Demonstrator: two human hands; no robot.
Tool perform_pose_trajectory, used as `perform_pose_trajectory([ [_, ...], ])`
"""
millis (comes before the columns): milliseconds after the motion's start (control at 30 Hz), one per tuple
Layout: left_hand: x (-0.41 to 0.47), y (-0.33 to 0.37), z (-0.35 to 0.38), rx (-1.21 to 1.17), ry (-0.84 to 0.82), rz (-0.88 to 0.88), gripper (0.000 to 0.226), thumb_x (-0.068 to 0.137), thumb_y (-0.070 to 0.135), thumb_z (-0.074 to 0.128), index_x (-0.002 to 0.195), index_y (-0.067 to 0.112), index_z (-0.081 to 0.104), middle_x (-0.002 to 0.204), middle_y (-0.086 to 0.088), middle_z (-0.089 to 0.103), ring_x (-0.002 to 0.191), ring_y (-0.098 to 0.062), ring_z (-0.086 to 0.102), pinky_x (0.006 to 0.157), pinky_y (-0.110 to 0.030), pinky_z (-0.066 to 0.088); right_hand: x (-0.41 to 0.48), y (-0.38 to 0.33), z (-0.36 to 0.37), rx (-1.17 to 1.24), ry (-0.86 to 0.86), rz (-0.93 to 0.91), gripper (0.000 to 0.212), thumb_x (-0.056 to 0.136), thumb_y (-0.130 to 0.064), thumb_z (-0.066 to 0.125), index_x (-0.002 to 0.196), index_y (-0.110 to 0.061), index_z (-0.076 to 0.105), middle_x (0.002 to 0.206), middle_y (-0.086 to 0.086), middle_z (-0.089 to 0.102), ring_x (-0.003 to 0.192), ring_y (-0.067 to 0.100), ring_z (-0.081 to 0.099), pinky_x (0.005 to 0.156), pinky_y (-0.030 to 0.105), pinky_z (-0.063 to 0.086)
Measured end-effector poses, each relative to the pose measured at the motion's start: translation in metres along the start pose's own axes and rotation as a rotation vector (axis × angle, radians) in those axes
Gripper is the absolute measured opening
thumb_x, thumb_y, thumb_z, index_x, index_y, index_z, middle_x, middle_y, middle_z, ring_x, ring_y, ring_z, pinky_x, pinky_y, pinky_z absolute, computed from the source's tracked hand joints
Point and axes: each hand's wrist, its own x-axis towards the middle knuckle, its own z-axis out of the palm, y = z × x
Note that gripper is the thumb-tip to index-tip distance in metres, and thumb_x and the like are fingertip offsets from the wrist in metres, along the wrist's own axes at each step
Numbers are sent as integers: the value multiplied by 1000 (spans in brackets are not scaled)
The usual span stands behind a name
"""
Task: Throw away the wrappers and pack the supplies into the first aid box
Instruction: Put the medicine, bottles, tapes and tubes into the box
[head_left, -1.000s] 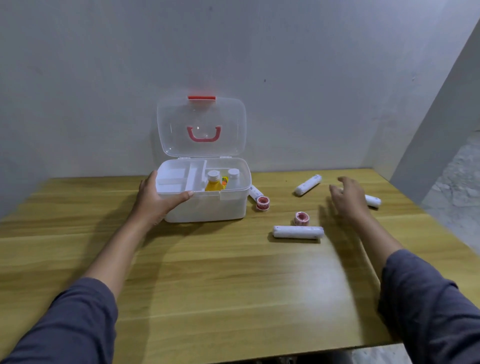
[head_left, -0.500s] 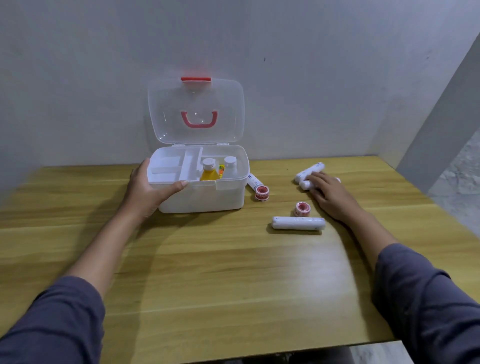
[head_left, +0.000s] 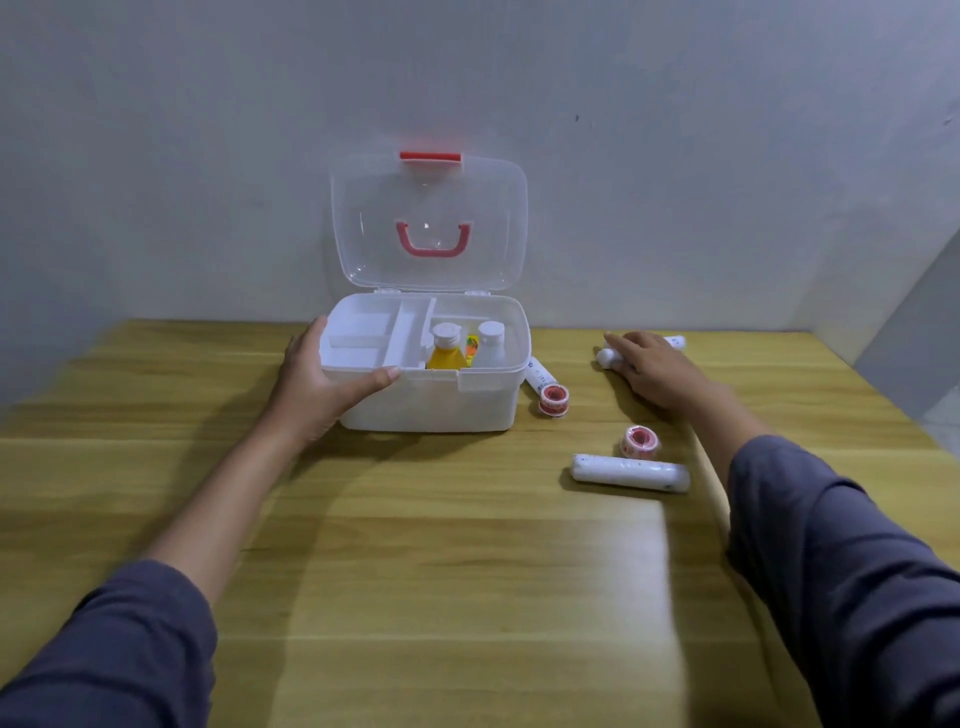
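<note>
Hands (head_left: 322, 384) on box (head_left: 447, 400), perhaps roll (head_left: 605, 357).

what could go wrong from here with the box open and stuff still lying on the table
1. The right hand lies over two white rolls at once; closing on both may let one slip and roll along the table.
2. The lid stands upright with the left hand holding only the box rim; a bump could drop it shut.
3. The bottles crowd the right compartment, so the long roll may not fit there.
</note>
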Motion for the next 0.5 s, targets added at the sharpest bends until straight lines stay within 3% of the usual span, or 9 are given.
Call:
perform_pose_trajectory([
  [133,1,-3,-1,-8,-14,-5,119,38,65,68,143,20,39,130,9,35,119,-8,38,98,-27,34,-3,-11,0,-107,22,9,40,97,-27,39,136,-21,42,137,12,47,129,31,37,105,40,30],
  [267,7,-11,-4,21,-36,-57,127,39,69,73,149,19,33,150,-2,35,136,-19,38,112,-42,36,-14,-22,-5,-133,7,8,37,95,-25,40,132,-22,46,133,12,50,123,32,41,100,40,33],
  [367,9,-12,-6,23,-56,-68,126,40,74,76,147,23,36,147,-3,39,134,-21,42,110,-46,39,-26,-31,-6,-49,21,-1,37,94,-25,44,131,-21,47,131,10,51,123,29,41,98,38,35],
  [500,10,-11,-7,14,-63,-39,112,41,74,78,138,27,46,138,-2,48,126,-20,50,105,-46,44,-33,-49,-23,219,227,-12,36,92,-25,53,127,-16,53,121,13,57,113,31,49,86,33,37],
])
